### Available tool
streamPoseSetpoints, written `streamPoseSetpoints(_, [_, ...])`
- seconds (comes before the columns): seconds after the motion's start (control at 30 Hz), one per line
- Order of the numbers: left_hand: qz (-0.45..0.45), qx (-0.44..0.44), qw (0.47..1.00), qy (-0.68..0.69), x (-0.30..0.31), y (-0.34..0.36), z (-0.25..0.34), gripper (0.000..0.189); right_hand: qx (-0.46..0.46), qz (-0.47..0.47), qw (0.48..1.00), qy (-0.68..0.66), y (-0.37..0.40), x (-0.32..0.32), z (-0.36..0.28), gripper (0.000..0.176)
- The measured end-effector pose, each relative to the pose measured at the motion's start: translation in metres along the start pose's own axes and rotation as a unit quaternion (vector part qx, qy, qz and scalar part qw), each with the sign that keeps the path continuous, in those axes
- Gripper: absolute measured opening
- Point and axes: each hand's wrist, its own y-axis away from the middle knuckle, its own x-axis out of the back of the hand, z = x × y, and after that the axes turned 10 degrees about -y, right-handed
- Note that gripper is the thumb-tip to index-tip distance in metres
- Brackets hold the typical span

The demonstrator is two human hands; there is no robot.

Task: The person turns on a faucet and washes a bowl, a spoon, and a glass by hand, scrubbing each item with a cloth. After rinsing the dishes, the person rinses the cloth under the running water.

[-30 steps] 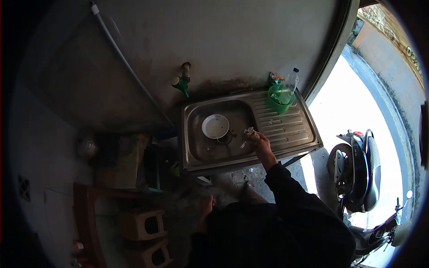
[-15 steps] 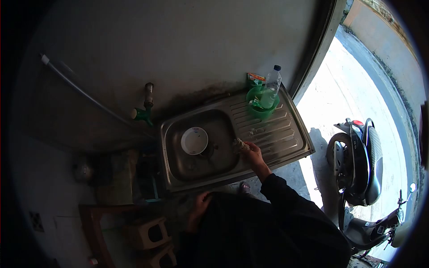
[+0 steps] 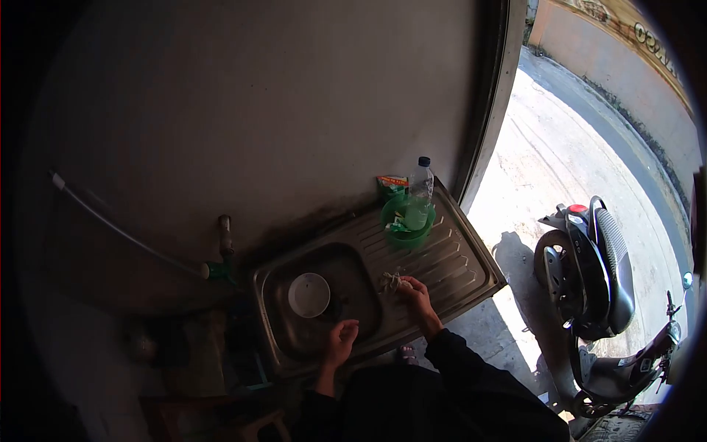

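My right hand (image 3: pixel 417 298) pinches a crumpled, pale scrubber-like bundle (image 3: pixel 390 282) above the strip between basin and drainboard. Whether it is cloth or netting I cannot make out. Over the near side of the steel sink (image 3: pixel 361 357) is my left hand (image 3: pixel 342 341), its fingers curled in and nothing visible in them. A white bowl (image 3: pixel 308 295) rests in the basin, up and to the left of that hand, apart from it. On the ribbed drainboard stands a green tub (image 3: pixel 407 237) with a clear plastic bottle (image 3: pixel 420 193) and small packets in it.
A green tap (image 3: pixel 215 270) sticks out of the wall at the basin's left. A colourful packet (image 3: pixel 392 185) leans behind the tub. Beyond the doorway at right a motor scooter (image 3: pixel 589 272) is parked. Stools and boxes sit in shadow at lower left.
My left hand has risen from beside my body to over the sink's near side. My right hand keeps hold of the bundle. The view has tilted up, so the sink appears lower.
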Motion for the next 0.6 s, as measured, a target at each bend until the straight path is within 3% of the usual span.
streamPoseSetpoints(0.17, [-0.052, -0.008, 0.995, 0.088, -0.027, -0.02, 0.029, 0.016, 0.023, 0.02, 0.98, -0.197, -0.018, 0.013, -0.026, 0.017])
streamPoseSetpoints(0.37, [-0.033, -0.025, 0.993, 0.109, -0.054, -0.055, 0.04, 0.017, 0.098, 0.049, 0.987, -0.113, -0.049, 0.024, -0.025, 0.018])
streamPoseSetpoints(0.5, [-0.058, 0.015, 0.99, 0.126, -0.066, -0.056, 0.036, 0.02, 0.097, 0.091, 0.981, -0.144, -0.068, 0.018, -0.034, 0.019])
streamPoseSetpoints(0.6, [-0.065, 0.066, 0.987, 0.133, -0.07, -0.053, 0.044, 0.028, 0.06, 0.048, 0.99, -0.121, -0.059, -0.006, -0.062, 0.018])
